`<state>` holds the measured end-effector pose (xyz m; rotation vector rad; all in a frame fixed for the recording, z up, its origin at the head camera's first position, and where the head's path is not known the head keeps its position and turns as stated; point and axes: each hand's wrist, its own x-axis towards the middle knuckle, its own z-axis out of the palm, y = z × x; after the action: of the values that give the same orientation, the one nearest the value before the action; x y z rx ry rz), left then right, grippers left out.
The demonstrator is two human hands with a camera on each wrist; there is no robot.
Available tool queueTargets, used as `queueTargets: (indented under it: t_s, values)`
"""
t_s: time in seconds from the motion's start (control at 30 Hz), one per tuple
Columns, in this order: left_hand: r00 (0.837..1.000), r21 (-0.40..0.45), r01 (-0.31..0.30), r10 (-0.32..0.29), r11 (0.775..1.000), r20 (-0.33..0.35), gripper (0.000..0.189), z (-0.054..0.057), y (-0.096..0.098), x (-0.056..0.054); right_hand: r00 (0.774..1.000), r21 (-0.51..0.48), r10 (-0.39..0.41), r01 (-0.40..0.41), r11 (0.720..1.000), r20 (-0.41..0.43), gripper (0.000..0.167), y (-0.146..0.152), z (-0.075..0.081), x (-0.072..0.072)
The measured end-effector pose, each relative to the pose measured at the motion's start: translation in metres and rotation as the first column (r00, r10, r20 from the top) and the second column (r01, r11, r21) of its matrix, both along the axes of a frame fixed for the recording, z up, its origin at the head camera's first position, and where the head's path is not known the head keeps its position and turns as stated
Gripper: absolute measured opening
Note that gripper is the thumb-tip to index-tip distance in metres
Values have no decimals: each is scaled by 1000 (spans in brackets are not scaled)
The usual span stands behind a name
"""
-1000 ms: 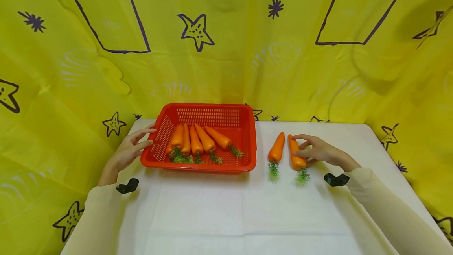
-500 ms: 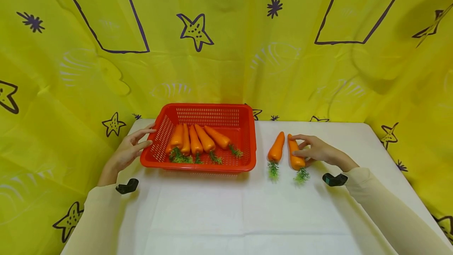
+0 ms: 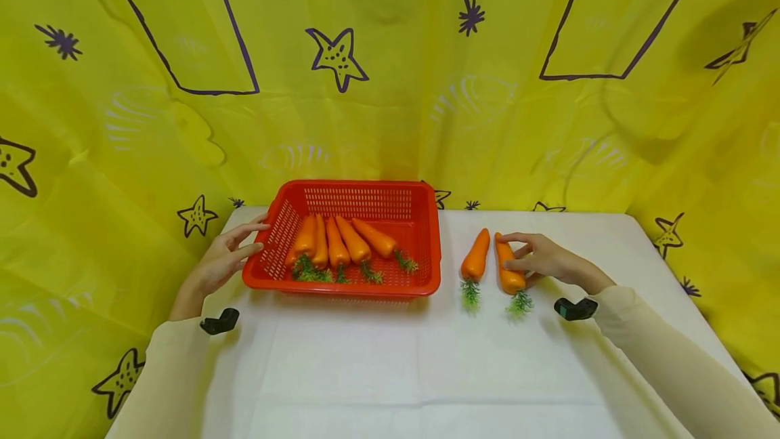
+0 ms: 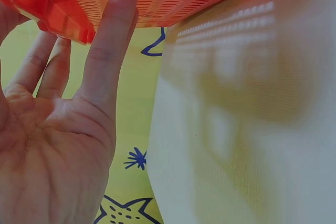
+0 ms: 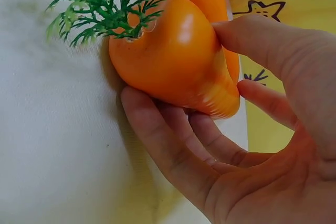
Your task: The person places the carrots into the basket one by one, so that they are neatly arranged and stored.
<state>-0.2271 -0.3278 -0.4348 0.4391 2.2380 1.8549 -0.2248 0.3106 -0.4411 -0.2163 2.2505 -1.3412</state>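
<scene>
My left hand [image 3: 221, 259] is at the left end of a red perforated plastic basket [image 3: 359, 288]. In the left wrist view its straight fingers [image 4: 102, 59] touch the basket's outer side. On the right, my right hand [image 3: 551, 261] holds an orange carrot [image 3: 510, 282] with green leaves, which lies on the table. Thumb and fingers sit on opposite sides of this carrot, as the right wrist view shows. A second carrot [image 3: 477, 259] lies just left of it, tip pointing away. Several more carrots [image 3: 349, 239] rest inside the basket, mostly toward its left, leaves toward me.
A white cloth [image 3: 365, 364] covers the table. Close behind the basket hangs a yellow curtain [image 3: 390, 114] with drawn stars, and it also closes in both sides. A dark wrist device [image 3: 575, 309] sits below the right wrist, another device [image 3: 220, 321] below the left.
</scene>
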Motion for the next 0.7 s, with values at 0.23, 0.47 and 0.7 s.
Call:
queueTargets:
  t_s: [0.23, 0.47, 0.7]
  values:
    - [1000, -23, -7, 6, 1000, -12, 44, -1, -1, 1, 999, 28, 39, -39, 999, -8, 74, 0, 13, -1]
    - [1000, -11, -12, 12, 1000, -5, 44, -4, -1, 0, 994, 54, 105, -103, 993, -41, 75, 6, 41, 0]
    - [1000, -5, -8, 8, 1000, -6, 44, -3, -1, 0, 987, 94, 143, -135, 986, -80, 76, 10, 77, 3]
